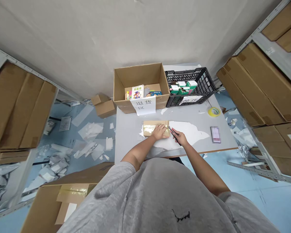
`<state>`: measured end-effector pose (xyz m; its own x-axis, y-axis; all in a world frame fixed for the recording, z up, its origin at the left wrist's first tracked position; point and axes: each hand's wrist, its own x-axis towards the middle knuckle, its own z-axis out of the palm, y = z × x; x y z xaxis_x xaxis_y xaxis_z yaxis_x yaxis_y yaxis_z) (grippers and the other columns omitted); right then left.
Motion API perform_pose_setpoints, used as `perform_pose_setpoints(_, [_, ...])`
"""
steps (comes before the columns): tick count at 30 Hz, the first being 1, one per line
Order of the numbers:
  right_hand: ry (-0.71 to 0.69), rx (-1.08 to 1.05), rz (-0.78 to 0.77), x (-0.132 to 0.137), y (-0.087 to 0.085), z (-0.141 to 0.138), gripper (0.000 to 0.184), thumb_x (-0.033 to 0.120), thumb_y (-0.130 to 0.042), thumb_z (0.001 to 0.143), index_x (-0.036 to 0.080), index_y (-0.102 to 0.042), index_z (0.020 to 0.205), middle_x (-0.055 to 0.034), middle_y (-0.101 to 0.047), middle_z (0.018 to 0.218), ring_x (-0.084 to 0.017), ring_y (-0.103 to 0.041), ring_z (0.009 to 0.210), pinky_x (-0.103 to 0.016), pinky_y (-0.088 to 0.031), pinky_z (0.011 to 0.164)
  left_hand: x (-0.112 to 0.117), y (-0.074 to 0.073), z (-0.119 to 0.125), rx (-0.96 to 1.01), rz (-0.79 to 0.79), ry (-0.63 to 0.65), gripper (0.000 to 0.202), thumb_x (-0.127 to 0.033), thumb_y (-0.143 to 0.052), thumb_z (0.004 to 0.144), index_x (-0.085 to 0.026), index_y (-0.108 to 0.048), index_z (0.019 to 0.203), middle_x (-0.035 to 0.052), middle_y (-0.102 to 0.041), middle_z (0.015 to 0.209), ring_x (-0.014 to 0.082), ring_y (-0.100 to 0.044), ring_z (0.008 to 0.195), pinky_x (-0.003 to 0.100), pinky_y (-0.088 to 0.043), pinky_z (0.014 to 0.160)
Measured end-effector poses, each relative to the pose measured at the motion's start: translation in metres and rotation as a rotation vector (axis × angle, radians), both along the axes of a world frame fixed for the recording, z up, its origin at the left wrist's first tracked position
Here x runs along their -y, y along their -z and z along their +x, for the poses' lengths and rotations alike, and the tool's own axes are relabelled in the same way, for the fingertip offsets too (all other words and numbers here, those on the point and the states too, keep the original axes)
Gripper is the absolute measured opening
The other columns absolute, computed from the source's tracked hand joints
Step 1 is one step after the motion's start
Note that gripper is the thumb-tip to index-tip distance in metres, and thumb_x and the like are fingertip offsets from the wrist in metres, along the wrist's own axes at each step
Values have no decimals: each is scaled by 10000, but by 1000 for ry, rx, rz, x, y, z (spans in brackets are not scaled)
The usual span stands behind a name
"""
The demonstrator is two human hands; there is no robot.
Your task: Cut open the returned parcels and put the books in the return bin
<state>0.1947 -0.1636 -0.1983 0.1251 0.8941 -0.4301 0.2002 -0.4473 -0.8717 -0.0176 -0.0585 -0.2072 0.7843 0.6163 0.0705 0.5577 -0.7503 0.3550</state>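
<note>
Pale grey counter (128, 132) at mid-frame, taped cardboard box (149, 128) near its centre, left hand (159, 131) laid unclenched over the box, right hand (181, 138) grasping a dark cutting tool (175, 134), tip at the box's right end.

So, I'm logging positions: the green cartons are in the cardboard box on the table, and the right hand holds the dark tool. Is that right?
Not quite: the green cartons are in the black crate, not the cardboard box, as the head view shows. The right hand does hold the dark tool.
</note>
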Motion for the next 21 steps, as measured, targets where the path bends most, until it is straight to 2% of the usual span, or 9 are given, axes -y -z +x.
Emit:
perform_pose_setpoints(7, [34, -42, 12, 13, 2, -1, 742, 593, -621, 930, 185, -554, 1548, 41, -625, 679, -87, -515, 410, -205, -409, 398, 0, 5, 0, 3, -3, -10, 710, -790, -733, 783, -179, -664, 1138, 121, -599, 1127, 305, -544, 1108, 414, -406, 959])
perform_pose_setpoints(13, [32, -15, 15, 2, 1, -7, 719, 594, -620, 931, 196, -578, 1528, 38, -629, 682, -86, -521, 422, -199, -409, 406, 2, 3, -1, 5, 4, -7, 708, -778, -731, 796, -181, -665, 1171, 120, -596, 1124, 301, -536, 1105, 417, -403, 966])
perform_pose_setpoints(21, [-6, 49, -37, 8, -4, -2, 729, 608, -588, 942, 203, -557, 1547, 37, -629, 698, -85, -511, 429, -202, -408, 424, 5, -1, -2, -2, -6, -7, 647, -747, -737, 815, -195, -673, 1147, 121, -596, 1131, 304, -541, 1114, 424, -406, 979])
